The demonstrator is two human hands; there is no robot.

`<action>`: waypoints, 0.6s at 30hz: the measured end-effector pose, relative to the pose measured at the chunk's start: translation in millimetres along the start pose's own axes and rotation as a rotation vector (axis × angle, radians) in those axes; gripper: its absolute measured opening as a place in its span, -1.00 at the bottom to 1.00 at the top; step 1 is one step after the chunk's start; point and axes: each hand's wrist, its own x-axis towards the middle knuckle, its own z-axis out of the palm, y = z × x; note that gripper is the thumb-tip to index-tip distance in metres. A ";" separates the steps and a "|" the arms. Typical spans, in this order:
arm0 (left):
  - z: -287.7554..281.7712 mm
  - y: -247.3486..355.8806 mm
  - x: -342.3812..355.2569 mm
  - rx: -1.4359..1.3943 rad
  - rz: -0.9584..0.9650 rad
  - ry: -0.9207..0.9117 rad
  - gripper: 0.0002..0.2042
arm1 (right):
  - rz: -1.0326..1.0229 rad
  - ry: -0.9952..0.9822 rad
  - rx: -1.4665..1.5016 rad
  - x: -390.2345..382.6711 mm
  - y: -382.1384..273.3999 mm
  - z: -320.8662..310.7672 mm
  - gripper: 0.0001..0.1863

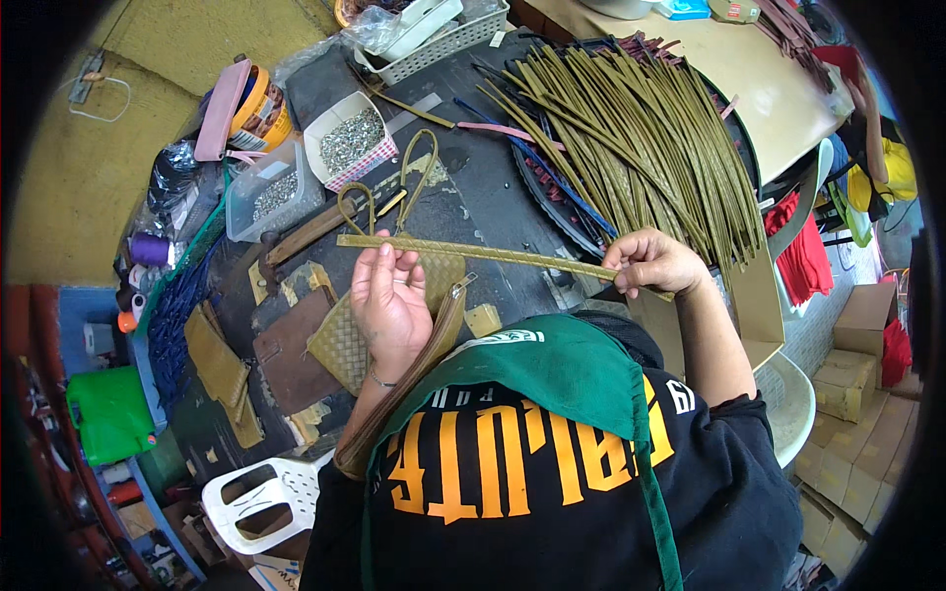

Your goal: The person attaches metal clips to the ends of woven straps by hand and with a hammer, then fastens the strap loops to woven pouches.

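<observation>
A long, narrow olive strap (503, 254) is stretched between my two hands above the dark worktable. My left hand (391, 300), palm up, pinches it near its left end with the fingertips. My right hand (655, 266) grips the other end between thumb and fingers. Below my left hand lies an olive woven bag piece (340, 345), partly hidden by the hand. A brown zippered piece (414, 379) runs along my left forearm. Two olive looped handles (422, 163) lie just beyond the strap.
A large bundle of olive straps (631, 138) fills a round dark tray at the far right. Rivet-like metal bits lie in a checkered box (350, 138) and a clear tub (271, 192). Brown leather pieces (296, 350) lie left; a white chair (266, 502) stands near left.
</observation>
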 end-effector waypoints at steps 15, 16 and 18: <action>-9.8 -20.9 3.7 0.387 -0.413 -0.681 -0.57 | -0.757 -0.182 1.058 14.2 -30.0 32.6 -0.76; -6.2 -18.4 2.1 0.431 -0.404 -0.695 -0.58 | -0.772 -0.229 1.040 15.2 -30.6 29.5 -0.76; -5.8 -17.4 2.0 0.482 -0.399 -0.703 -0.59 | -0.786 -0.233 1.049 15.0 -30.0 29.9 -0.78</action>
